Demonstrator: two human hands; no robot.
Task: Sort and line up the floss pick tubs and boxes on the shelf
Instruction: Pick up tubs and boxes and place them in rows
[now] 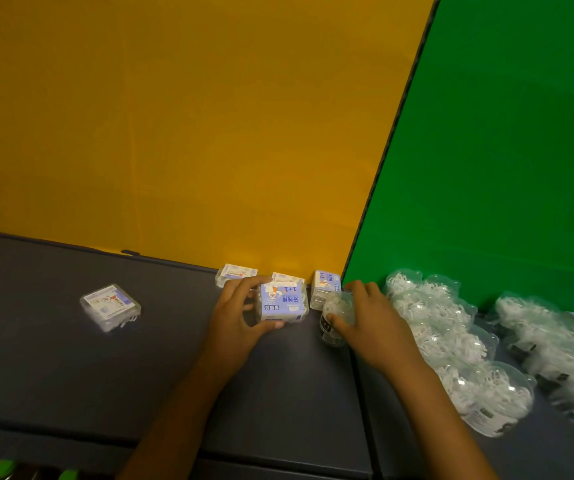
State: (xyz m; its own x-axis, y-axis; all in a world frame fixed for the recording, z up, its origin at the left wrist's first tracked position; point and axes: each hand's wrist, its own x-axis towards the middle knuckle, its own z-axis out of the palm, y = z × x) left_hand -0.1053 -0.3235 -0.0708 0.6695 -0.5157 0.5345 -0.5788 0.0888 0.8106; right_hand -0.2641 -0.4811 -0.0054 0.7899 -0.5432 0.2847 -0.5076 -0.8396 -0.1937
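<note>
My left hand (pixel 238 317) grips a clear floss pick box with a blue and white label (pixel 282 304), resting on the dark shelf (pixel 53 358). My right hand (pixel 370 320) holds a clear round floss pick tub (pixel 335 315) lying on its side just right of that box. Behind them, against the yellow back wall, stand a flat clear box (pixel 236 273), another box (pixel 288 278) partly hidden by the held one, and a blue-labelled box (pixel 325 285) at the corner. A flat clear box (pixel 110 307) lies alone to the left.
Two rows of clear floss pick tubs (pixel 445 341) (pixel 552 351) lie on the right shelf section under the green wall (pixel 503 168). A seam (pixel 358 375) splits the shelf. Green-capped items (pixel 3 467) show below the front edge at bottom left.
</note>
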